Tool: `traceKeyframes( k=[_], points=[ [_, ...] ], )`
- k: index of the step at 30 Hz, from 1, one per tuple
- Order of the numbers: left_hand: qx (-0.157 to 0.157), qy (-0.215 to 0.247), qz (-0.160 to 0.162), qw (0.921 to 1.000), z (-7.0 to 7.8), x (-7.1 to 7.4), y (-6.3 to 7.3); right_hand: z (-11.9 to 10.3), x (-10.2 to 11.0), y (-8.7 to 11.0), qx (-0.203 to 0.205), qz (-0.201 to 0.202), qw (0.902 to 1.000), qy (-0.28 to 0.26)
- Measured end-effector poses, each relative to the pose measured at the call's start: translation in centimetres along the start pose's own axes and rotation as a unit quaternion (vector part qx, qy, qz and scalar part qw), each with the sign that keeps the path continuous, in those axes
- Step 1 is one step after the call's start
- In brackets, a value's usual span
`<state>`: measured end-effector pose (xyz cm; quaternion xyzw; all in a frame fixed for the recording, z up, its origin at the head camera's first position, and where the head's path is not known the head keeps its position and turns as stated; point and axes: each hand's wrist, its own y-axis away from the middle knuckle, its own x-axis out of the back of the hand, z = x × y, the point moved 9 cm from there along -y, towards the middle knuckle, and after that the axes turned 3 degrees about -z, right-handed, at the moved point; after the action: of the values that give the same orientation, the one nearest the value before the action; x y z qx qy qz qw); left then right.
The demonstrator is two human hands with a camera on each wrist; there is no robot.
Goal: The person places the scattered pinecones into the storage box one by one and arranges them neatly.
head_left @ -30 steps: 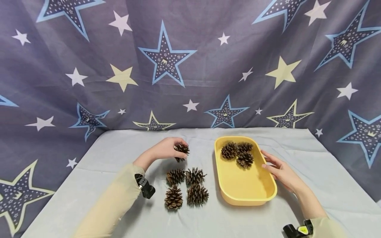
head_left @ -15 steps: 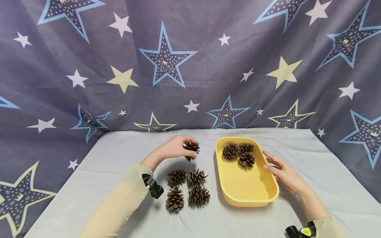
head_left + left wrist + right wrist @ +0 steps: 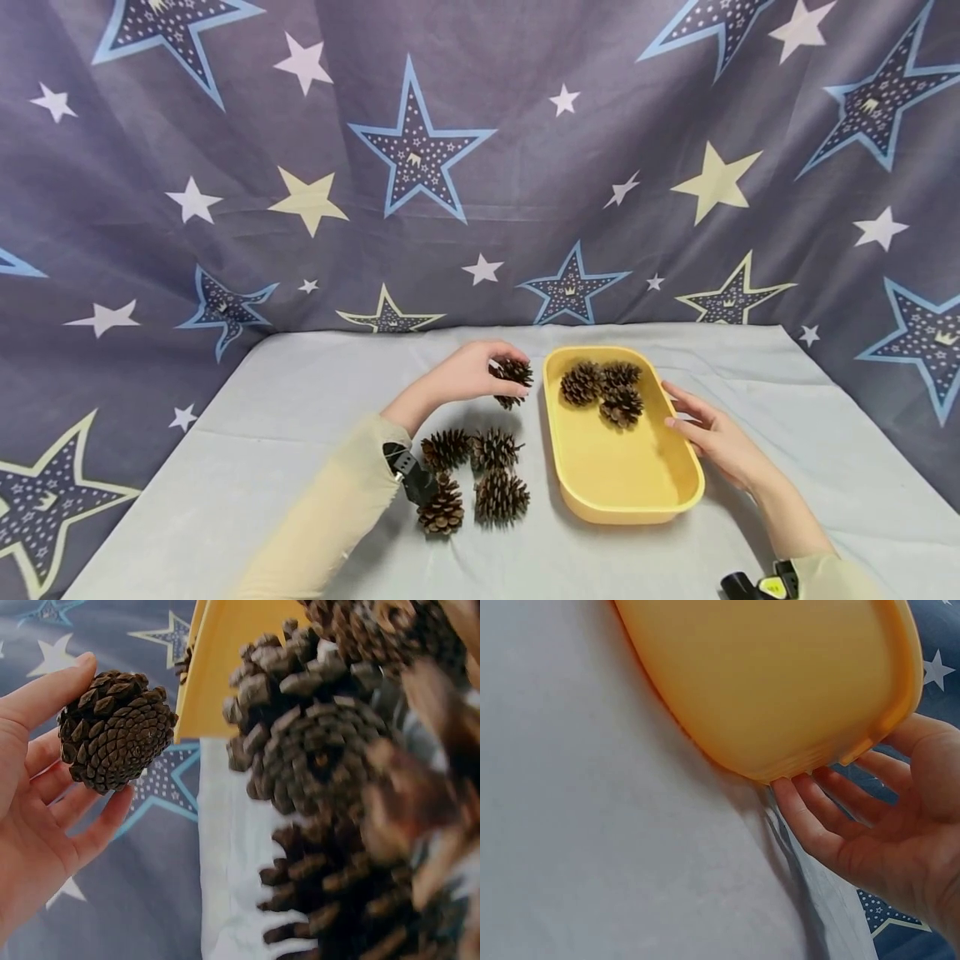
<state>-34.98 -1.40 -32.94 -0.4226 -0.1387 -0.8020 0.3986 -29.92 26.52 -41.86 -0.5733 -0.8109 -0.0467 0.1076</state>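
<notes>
My left hand (image 3: 474, 372) holds a brown pine cone (image 3: 513, 383) between thumb and fingers, just left of the yellow plastic tub (image 3: 615, 479). In the left wrist view the held pine cone (image 3: 118, 733) has its scaly base towards the camera. My right hand (image 3: 716, 437) grips the tub's right side, thumb at the rim. The right wrist view shows its fingertips (image 3: 784, 791) against the lower outer wall. Inside the tub, at the far end, lie three pine cones (image 3: 619, 405). Several more, among them a pine cone (image 3: 501, 497), stand close together on the cloth below my left hand.
A pale cloth (image 3: 315, 392) covers the table. Behind it hangs a dark curtain (image 3: 525, 200) printed with stars. A black wrist camera (image 3: 412, 475) on the left sleeve partly covers one standing pine cone.
My left hand has carried the pine cone to the right, from above the standing group to near the tub's left rim. The right hand has stayed on the tub.
</notes>
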Motion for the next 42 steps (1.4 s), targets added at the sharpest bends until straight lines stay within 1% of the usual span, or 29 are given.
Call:
traceKeyframes(
  k=[6,12,18,23,29,33,39,42],
  points=[
    [-0.012,0.007,-0.002,0.9999,1.4,-0.7,-0.9,0.0,0.0,0.1,0.0,0.0,1.0,-0.006],
    [-0.029,-0.003,-0.009,0.9995,2.9,-1.5,-1.7,0.0,-0.1,0.3,0.008,-0.005,0.9999,-0.004],
    [-0.027,0.003,-0.011,0.9996,4.0,-2.3,-2.3,-0.1,-0.1,0.4,0.015,-0.006,0.9999,0.001],
    [-0.047,0.013,-0.016,0.9987,4.9,-3.2,-3.1,-0.2,-0.1,0.5,0.012,-0.005,0.9999,-0.01],
    [-0.048,0.015,-0.025,0.9984,5.3,-4.4,-3.9,-0.1,-0.1,0.5,0.009,-0.001,0.9999,-0.003],
    [-0.051,0.006,-0.031,0.9982,5.4,-5.2,-4.4,-0.1,-0.1,0.3,0.01,0.0,0.9999,-0.004],
    [-0.065,-0.016,-0.033,0.9972,5.7,-6.0,-4.9,-0.2,0.0,0.1,0.017,0.002,0.9999,0.002],
    [-0.065,-0.045,-0.043,0.996,5.7,-6.8,-5.2,-0.2,0.0,0.1,0.02,0.002,0.9998,0.001]
  ],
)
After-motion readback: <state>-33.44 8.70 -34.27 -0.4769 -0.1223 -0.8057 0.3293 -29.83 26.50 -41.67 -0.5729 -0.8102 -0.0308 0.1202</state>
